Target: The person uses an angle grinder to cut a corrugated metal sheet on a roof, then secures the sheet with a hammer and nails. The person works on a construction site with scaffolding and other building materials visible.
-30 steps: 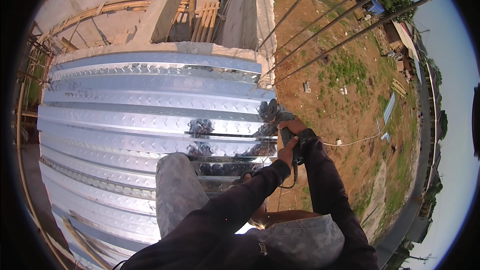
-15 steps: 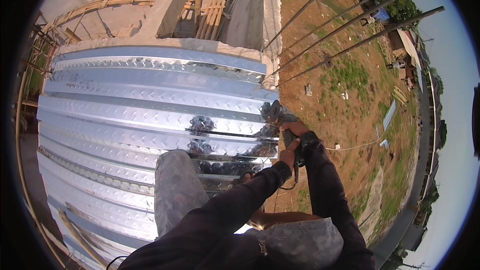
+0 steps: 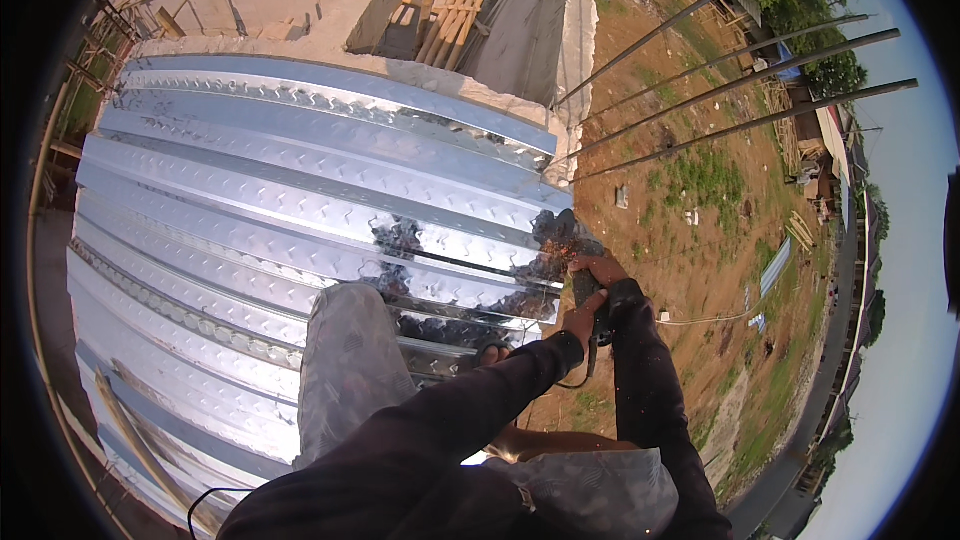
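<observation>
Both my hands are closed around a dark angle grinder (image 3: 583, 287) at the right edge of the ribbed metal decking (image 3: 250, 202). My right hand (image 3: 599, 269) grips it toward the head, and my left hand (image 3: 582, 317) holds the body just behind, nearer to me. Orange sparks (image 3: 563, 250) fly where the head meets the sheet edge. The disc itself is hidden by the sparks and dark reflections. A black cord (image 3: 590, 370) hangs from the grinder's rear, beside my foot (image 3: 492, 354).
Beyond the decking edge the ground (image 3: 660, 270) lies far below. Several steel bars (image 3: 760, 62) stick out at the upper right, by a rough concrete wall (image 3: 570, 30). Bamboo poles (image 3: 452, 30) stand in the opening behind. A wooden strip (image 3: 140, 440) lies at the lower left.
Orange sparks now show more plainly at the grinder's head. The view has tilted slightly, and my hands with the grinder sit a little lower in it. Both hands keep their grip.
</observation>
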`<action>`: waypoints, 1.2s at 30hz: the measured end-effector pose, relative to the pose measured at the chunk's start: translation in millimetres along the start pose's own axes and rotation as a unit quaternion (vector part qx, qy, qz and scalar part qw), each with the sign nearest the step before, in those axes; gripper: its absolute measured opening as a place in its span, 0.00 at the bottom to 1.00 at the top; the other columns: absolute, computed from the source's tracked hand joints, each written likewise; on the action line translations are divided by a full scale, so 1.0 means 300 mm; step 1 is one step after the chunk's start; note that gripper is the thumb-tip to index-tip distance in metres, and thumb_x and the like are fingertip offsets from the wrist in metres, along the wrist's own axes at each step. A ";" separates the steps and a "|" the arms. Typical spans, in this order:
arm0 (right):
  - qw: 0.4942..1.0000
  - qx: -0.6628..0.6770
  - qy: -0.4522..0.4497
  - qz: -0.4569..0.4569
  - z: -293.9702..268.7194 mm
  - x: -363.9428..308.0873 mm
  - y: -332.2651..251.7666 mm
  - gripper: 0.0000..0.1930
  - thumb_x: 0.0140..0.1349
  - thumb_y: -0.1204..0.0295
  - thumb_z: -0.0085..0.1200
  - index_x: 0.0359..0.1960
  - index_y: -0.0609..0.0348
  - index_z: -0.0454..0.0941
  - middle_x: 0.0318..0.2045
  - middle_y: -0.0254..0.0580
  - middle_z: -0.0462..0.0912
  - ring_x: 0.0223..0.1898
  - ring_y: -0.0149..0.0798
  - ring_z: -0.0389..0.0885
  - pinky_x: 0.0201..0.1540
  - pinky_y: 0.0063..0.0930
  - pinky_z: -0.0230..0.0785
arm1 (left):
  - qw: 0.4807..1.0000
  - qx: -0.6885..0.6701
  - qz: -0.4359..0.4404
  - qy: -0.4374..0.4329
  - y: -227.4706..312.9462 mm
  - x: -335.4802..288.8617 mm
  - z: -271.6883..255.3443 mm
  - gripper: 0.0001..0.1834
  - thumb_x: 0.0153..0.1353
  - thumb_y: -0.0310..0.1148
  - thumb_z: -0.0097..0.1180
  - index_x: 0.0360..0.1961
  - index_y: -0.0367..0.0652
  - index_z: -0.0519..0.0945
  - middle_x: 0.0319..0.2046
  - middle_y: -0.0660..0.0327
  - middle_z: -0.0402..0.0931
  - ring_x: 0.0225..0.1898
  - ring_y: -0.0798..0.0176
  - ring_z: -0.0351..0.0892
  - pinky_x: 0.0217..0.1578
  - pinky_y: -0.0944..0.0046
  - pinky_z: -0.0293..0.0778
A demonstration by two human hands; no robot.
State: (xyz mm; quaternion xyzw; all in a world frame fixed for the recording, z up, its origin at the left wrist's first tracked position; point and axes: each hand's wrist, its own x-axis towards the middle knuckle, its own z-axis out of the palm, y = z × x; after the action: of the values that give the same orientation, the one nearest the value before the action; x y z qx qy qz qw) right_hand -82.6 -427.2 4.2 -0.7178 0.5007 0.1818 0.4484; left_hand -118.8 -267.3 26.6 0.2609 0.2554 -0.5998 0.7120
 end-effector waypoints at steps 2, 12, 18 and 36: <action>1.000 -0.013 0.002 0.021 0.023 -0.020 -0.028 0.29 0.45 0.71 0.71 0.51 0.70 0.77 0.39 0.42 0.86 0.39 0.39 0.83 0.42 0.34 0.77 | 1.000 -0.013 0.005 0.003 0.013 -0.011 -0.016 0.21 0.60 0.48 0.66 0.41 0.39 0.83 0.32 0.61 0.84 0.27 0.63 0.82 0.31 0.62 0.79; 0.999 -0.013 -0.047 -0.024 0.052 -0.153 -0.172 0.41 0.46 0.60 0.75 0.58 0.72 0.71 0.50 0.48 0.82 0.50 0.46 0.80 0.55 0.44 0.72 | 0.999 0.028 0.010 0.036 0.028 0.006 -0.043 0.25 0.58 0.51 0.67 0.39 0.36 0.83 0.29 0.59 0.83 0.26 0.61 0.82 0.30 0.59 0.78; 0.999 0.010 -0.042 0.010 0.045 -0.117 -0.134 0.37 0.46 0.60 0.74 0.56 0.67 0.74 0.45 0.47 0.83 0.45 0.44 0.81 0.52 0.40 0.74 | 1.000 0.003 0.002 0.007 0.056 -0.040 -0.018 0.26 0.59 0.50 0.66 0.42 0.34 0.82 0.32 0.58 0.83 0.28 0.61 0.83 0.31 0.61 0.78; 0.998 -0.055 -0.022 0.028 0.000 -0.051 -0.069 0.34 0.45 0.60 0.72 0.53 0.65 0.76 0.57 0.51 0.76 0.50 0.48 0.80 0.55 0.42 0.73 | 0.999 0.030 -0.014 0.009 0.033 -0.013 -0.009 0.29 0.58 0.52 0.67 0.43 0.32 0.83 0.33 0.57 0.84 0.30 0.62 0.83 0.34 0.61 0.78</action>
State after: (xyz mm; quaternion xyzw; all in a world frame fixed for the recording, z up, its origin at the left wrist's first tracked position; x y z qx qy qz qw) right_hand -70.9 -416.8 24.6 -0.7227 0.5001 0.2376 0.4138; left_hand -109.8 -261.1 28.0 0.2844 0.2470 -0.6145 0.6931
